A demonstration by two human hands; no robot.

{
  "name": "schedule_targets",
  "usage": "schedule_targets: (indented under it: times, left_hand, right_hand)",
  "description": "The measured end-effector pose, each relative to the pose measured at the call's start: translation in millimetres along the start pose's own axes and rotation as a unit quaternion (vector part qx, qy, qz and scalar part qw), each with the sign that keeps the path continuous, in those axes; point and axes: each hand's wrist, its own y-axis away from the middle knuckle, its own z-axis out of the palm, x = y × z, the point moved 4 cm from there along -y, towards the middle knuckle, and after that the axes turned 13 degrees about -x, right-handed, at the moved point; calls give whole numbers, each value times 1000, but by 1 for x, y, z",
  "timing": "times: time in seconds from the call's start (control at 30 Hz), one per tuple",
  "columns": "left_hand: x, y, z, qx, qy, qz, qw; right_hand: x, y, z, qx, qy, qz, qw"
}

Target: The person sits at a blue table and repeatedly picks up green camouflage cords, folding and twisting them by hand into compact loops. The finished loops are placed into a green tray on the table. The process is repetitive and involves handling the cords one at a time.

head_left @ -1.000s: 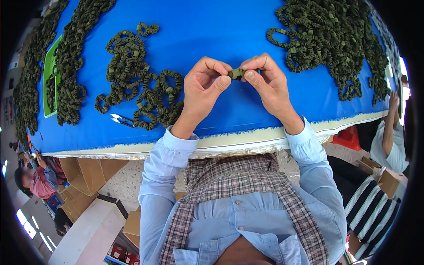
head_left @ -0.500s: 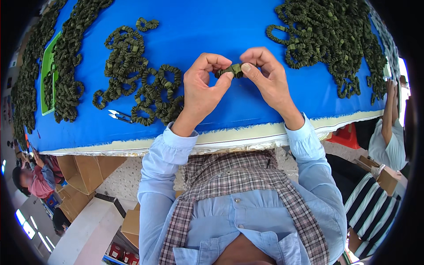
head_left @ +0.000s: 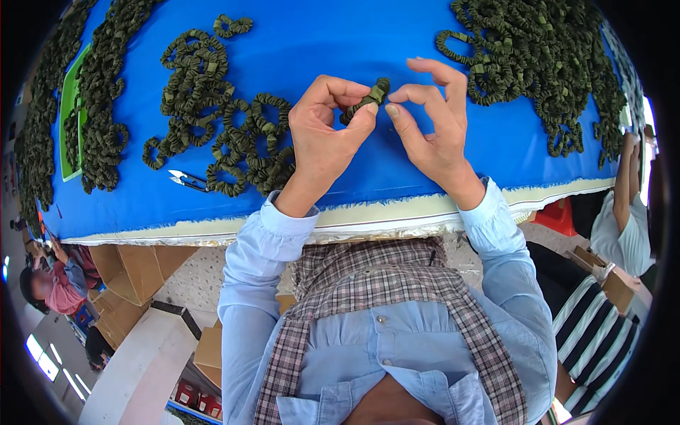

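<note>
My left hand (head_left: 329,124) pinches a dark green scrunchie (head_left: 378,90) between thumb and fingers, above the blue-covered table (head_left: 347,42). Part of the scrunchie is hidden behind those fingers. Just to its right is my right hand (head_left: 433,117), its fingers curved and apart, with nothing visible in them. A loose group of scrunchies (head_left: 195,78) lies left of my hands. Beside that group rest thread snips (head_left: 188,180) with pale blades.
A large heap of scrunchies (head_left: 531,64) covers the table's right side. More scrunchies (head_left: 103,106) are piled at the left, around a green tray (head_left: 66,152). Cardboard boxes (head_left: 134,273) stand below the table. Other people sit at both far sides.
My right hand has let go of the scrunchie and spread its fingers. The scrunchie has tilted upward in my left hand.
</note>
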Motion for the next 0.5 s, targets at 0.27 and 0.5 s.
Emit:
schedule_targets:
  times: [0.27,0.5]
  left_hand:
    - [4,4,7,14,-54,19,998]
    - [5,5,11,18,-94,15,995]
  right_hand:
    - [-2,3,6,34,96,-47,994]
    - [0,0,8,55,107,-76,990]
